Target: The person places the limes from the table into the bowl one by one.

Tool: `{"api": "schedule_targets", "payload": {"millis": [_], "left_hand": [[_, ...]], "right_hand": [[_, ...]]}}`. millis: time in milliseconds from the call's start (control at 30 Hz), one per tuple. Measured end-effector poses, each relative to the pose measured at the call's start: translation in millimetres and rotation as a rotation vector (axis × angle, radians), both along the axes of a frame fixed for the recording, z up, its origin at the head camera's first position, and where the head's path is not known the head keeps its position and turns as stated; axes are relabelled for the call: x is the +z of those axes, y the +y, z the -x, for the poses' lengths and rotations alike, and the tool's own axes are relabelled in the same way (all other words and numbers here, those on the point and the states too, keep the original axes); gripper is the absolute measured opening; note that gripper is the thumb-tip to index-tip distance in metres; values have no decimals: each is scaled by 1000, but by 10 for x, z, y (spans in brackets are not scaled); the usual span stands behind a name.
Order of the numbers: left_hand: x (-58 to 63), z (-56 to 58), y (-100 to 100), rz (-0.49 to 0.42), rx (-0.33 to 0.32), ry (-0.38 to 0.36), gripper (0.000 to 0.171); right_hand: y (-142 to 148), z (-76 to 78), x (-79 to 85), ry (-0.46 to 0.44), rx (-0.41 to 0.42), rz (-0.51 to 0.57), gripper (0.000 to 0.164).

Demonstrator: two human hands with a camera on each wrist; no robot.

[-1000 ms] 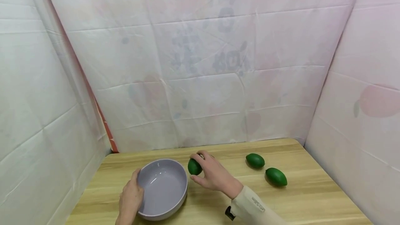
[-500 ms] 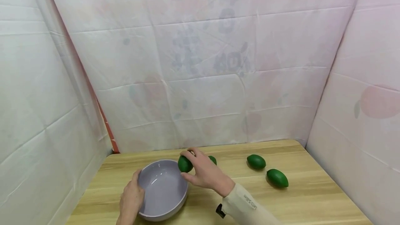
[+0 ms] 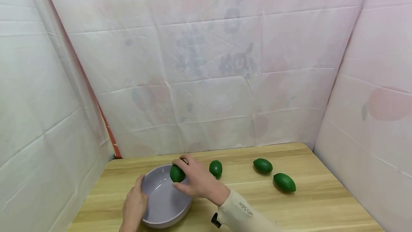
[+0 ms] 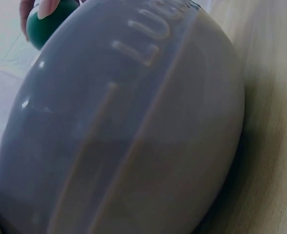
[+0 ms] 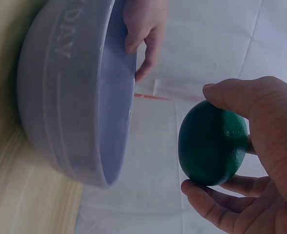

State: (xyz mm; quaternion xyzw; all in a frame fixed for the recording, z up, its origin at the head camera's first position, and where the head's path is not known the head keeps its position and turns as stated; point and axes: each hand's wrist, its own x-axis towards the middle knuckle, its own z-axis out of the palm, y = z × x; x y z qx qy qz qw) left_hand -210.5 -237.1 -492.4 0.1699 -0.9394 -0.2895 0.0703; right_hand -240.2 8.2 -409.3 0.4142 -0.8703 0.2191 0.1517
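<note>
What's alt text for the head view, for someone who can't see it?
A right hand holds a green fruit over a grey-lavender bowl, while the left hand grips the bowl's left rim. Three more green fruits lie to the right on a wood-grain table, with pale, faintly printed sheets hung around it.

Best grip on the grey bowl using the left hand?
Likely the left rim of the bowl, coming from the left: thumb inside, fingers outside. The bowl stands upright, so its raised wall offers both faces, and the right hand, holding a green fruit, takes up the right side. The left hand grips there now.
</note>
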Motion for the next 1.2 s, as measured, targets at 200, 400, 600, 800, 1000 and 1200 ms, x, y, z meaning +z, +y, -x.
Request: {"api": "schedule_targets", "payload": {"millis": [200,400,600,800,1000,1200], "left_hand": [[-17,6,-9,-5,-2,-12,64],[-4,-4,-17,7,-12,-2,63],[3,15,-14,-9,-4,-41,63],[-9,0,-10,-6,-7,-28,63],[3,3,-18,8,-23,-10,64],[-11,-8,-18,6,-23,-2,64]], "right_hand": [[-90,-23,-55,15,14,-8,59],[-154,-51,-136,17,47,-18,60],[-229,-84,-202,-7,52,-59,60],[-273,-111,-240,-63,51,-74,60],[-299,-117,-278,-71,39,-93,60],[-334,-112,-382,-101,49,-117,59]]}}
